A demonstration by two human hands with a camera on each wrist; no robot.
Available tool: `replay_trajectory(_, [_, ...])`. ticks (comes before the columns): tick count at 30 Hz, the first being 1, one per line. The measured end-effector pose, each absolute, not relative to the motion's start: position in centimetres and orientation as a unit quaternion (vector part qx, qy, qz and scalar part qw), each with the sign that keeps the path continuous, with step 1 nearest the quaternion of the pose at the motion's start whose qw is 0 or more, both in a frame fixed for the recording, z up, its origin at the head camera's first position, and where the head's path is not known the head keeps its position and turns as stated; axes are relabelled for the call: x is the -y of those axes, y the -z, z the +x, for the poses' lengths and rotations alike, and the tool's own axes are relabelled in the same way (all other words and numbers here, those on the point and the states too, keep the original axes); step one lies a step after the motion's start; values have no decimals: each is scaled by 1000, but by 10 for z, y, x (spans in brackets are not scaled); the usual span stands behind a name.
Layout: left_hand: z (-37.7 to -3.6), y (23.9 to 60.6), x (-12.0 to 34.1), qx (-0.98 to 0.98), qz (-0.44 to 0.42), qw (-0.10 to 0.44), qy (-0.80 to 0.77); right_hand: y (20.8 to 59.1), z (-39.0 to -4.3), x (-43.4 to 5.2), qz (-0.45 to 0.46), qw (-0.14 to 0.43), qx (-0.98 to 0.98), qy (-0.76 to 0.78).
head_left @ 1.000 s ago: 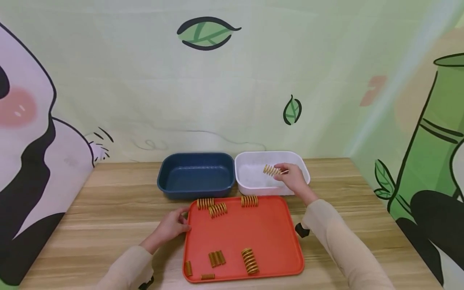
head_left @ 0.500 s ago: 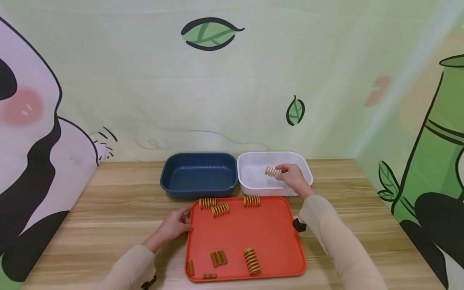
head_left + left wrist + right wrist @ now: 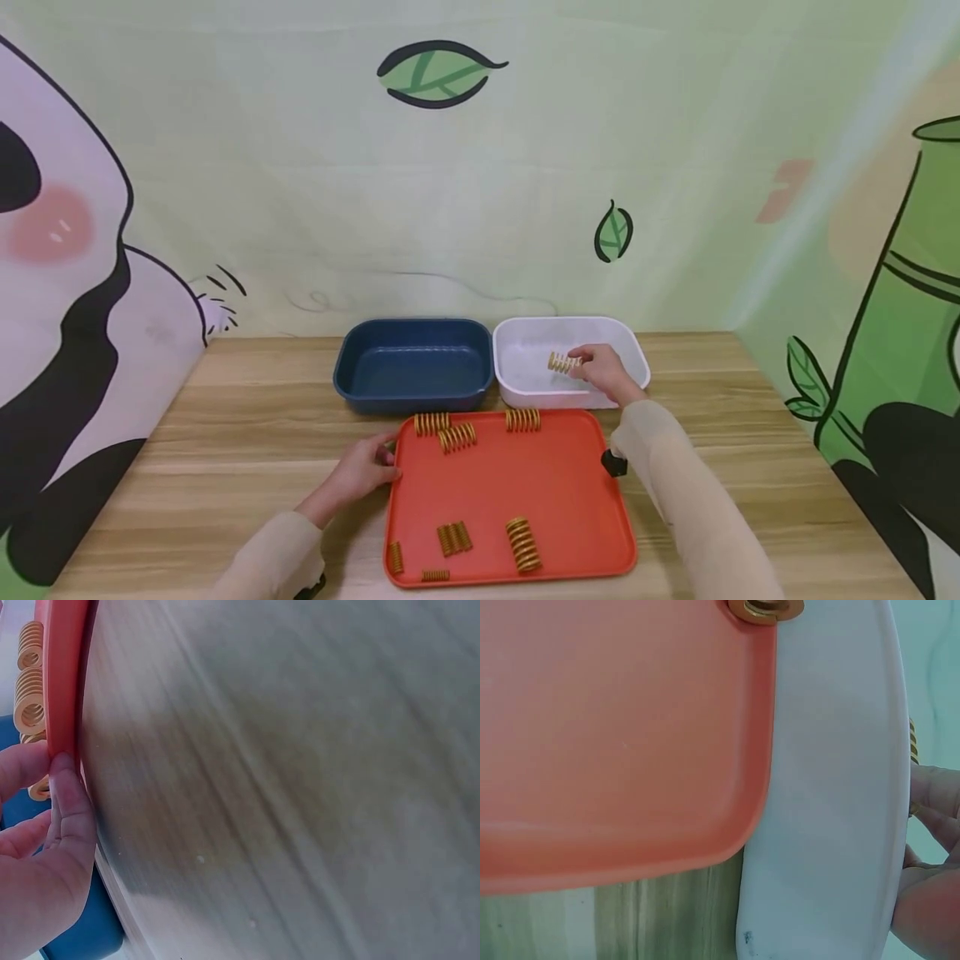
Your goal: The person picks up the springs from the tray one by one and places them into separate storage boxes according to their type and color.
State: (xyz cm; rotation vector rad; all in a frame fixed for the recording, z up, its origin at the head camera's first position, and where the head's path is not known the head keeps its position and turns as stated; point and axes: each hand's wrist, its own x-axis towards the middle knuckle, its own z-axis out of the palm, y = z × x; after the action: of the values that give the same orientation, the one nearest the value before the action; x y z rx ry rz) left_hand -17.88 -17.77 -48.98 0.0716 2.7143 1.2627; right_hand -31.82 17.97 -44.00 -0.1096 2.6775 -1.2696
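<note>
My right hand (image 3: 603, 373) pinches a gold coil spring (image 3: 561, 362) low inside the white tub (image 3: 517, 392); in the right wrist view its fingers (image 3: 934, 801) reach over the tub's rim (image 3: 832, 787). An orange tray (image 3: 540, 483) in front holds several more gold springs, three near its far edge (image 3: 456, 436) and others near the front (image 3: 522, 543). My left hand (image 3: 367, 463) grips the tray's left rim (image 3: 64, 690) with thumb (image 3: 71, 802) against it.
A dark blue tub (image 3: 412, 367) stands left of the white one, with nothing seen inside. All sit on a wooden table (image 3: 225, 417) against a painted wall. A small black object (image 3: 612, 463) lies beside the tray's right edge.
My right hand has lowered the spring slightly deeper into the white tub. The left hand stays on the tray's rim.
</note>
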Motion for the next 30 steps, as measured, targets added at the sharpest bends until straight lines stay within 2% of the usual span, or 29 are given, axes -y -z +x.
replay_trajectory(5, [-179, 491, 177, -901, 25, 71, -427, 444, -322, -181, -51, 86, -900, 424])
replay_trajectory(30, [-177, 492, 181, -893, 51, 68, -443, 452, -341, -191, -27, 158, -880, 447])
